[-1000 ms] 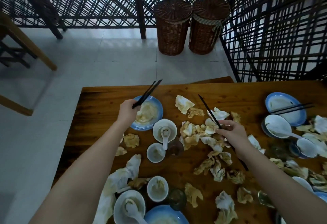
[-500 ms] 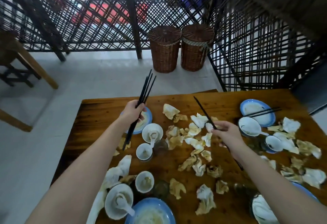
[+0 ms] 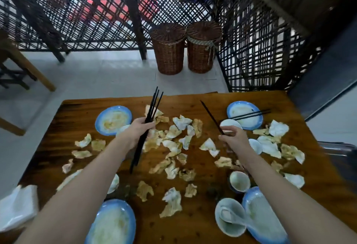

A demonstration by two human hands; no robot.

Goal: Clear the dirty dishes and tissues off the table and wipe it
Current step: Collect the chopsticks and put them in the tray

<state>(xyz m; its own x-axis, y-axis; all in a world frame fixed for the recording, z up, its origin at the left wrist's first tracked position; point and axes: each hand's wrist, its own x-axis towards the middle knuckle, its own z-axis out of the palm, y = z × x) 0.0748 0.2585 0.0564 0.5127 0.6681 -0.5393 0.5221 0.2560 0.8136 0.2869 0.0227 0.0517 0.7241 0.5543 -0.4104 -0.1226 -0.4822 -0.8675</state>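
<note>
My left hand (image 3: 139, 130) grips a bundle of black chopsticks (image 3: 152, 106) above the middle of the wooden table (image 3: 77, 112); they point up and away. My right hand (image 3: 232, 137) pinches a single black chopstick (image 3: 210, 116) that slants toward the far left. Another chopstick pair (image 3: 251, 114) lies across a blue-rimmed plate (image 3: 244, 114) at the far right. Several crumpled, stained tissues (image 3: 173, 143) litter the tabletop. More blue plates sit at the far left (image 3: 113, 120), near left (image 3: 111, 224) and near right (image 3: 260, 216). A white bowl with a spoon (image 3: 229, 216) and a small cup (image 3: 239, 181) stand near my right arm.
Two lidded wicker baskets (image 3: 169, 48) (image 3: 201, 47) stand on the tiled floor beyond the table, against a black lattice screen (image 3: 251, 41). A wooden chair leg (image 3: 29, 68) slants at the left. White folded tissue (image 3: 17, 205) lies at the table's near-left corner.
My view has swung right. My left hand lifted its chopsticks off the far-left plate and carried them toward the table's middle. My right hand keeps its single chopstick and moved right.
</note>
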